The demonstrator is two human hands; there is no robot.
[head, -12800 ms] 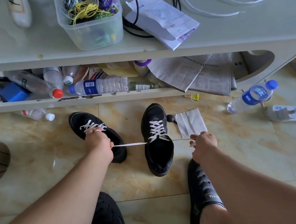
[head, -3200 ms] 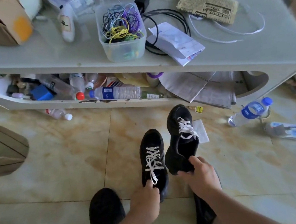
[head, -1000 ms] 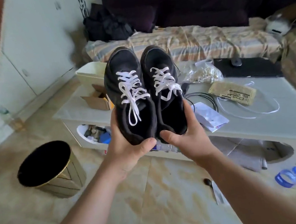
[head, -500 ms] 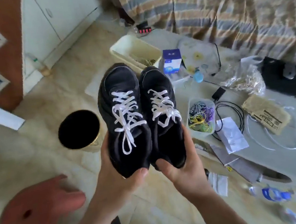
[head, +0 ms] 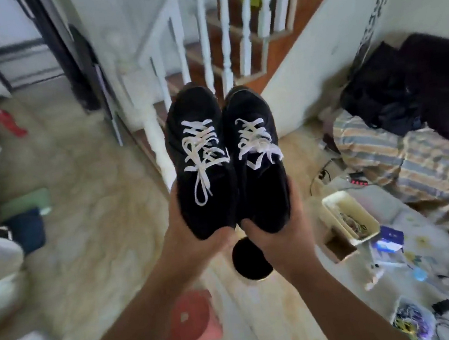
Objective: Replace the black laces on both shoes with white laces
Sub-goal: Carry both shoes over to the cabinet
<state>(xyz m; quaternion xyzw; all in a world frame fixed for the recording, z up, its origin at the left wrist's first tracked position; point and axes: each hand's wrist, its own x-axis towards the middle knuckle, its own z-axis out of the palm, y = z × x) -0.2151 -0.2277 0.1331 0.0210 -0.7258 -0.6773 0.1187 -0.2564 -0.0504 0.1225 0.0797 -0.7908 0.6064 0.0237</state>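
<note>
I held both shoes up in the air, side by side and touching, heels toward me and toes pointing away. My left hand (head: 195, 239) cupped the heel of the left shoe (head: 200, 156), fingers curled under it and thumb wrapped over the back edge. My right hand (head: 278, 237) gripped the heel of the right shoe (head: 255, 154) the same way, thumb across the heel. Both shoes carried white laces (head: 200, 150), the left one's loop hanging loose down the tongue. Beneath my hands sat a dark round bin (head: 250, 259) and a pink stool (head: 192, 325) on the floor; the cluttered tabletop (head: 415, 241) lay off to my right.
</note>
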